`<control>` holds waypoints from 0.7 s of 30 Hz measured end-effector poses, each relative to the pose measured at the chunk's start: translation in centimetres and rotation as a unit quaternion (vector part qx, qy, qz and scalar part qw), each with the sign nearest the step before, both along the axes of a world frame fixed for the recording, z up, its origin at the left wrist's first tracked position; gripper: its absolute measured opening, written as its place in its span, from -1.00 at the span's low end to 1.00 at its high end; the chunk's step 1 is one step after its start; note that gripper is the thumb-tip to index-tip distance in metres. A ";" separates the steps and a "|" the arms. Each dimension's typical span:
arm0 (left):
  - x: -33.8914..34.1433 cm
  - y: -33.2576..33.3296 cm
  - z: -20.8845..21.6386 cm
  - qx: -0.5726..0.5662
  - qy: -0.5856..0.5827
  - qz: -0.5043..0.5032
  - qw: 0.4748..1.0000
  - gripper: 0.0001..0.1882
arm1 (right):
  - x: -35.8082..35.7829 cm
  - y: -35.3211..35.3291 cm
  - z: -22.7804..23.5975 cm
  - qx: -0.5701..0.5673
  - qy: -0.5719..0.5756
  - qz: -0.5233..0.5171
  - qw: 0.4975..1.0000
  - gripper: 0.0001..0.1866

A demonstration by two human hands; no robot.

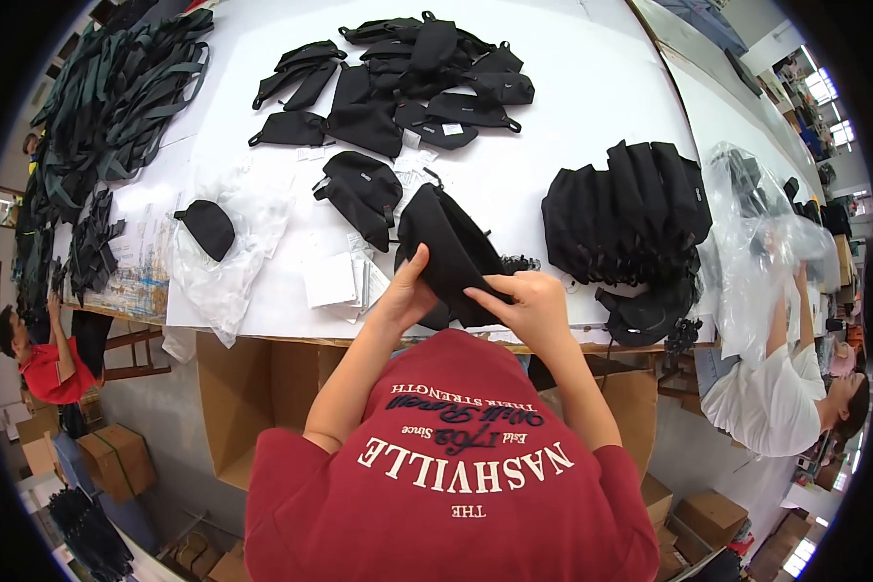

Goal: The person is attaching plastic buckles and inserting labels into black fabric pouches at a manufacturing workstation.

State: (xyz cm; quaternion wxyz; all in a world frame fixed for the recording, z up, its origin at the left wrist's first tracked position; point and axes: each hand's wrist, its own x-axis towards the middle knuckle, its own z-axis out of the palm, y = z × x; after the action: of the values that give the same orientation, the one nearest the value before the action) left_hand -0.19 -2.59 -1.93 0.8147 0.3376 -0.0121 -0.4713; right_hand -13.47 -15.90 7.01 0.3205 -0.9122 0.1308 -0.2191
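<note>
Near the table's front edge I hold a black fabric pouch, tilted, with its long opening partly spread. My left hand grips its lower left side, the thumb laid along the cloth. With thumb and fingers pinched, my right hand holds the pouch's right edge. Another black pouch lies just left of the held one. Beside my left hand sits a stack of white paper slips. Dark small pieces lie behind my right hand; I cannot make out what they are.
A pile of black pouches covers the far middle of the white table. Upright pouches stand packed at right. At left are one pouch on clear plastic and dark straps. Co-workers stand at both sides.
</note>
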 end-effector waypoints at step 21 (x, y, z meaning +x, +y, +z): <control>-2.2 -0.8 6.6 0.091 -0.150 -0.111 0.978 -0.67 | 0.7 -1.0 0.2 0.280 -0.209 -0.082 0.933 -0.77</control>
State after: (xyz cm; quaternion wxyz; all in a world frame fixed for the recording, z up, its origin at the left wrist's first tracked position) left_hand -2.34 -3.36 4.68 0.7123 0.4738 -0.1288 -0.5015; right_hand -12.72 -16.93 7.20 0.5642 -0.7049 0.1911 -0.3850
